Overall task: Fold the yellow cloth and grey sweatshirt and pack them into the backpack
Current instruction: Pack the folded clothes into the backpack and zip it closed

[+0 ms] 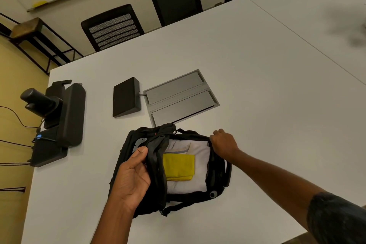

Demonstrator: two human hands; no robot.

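hands grip open backpack — clothes inside

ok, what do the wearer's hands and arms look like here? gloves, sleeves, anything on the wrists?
Both hands are bare: no gloves, rings, watch or bands visible on the left hand or right hand. Forearms are uncovered. The right arm shows a dark short sleeve at the upper arm; the left arm's sleeve is out of frame.

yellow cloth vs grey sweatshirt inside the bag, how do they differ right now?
The yellow cloth is bright yellow; the grey sweatshirt is pale grey. The yellow cloth is the smaller bundle and the grey sweatshirt spreads wider around it. The yellow cloth lies on top, the grey sweatshirt beneath. Both are folded and inside the open backpack.
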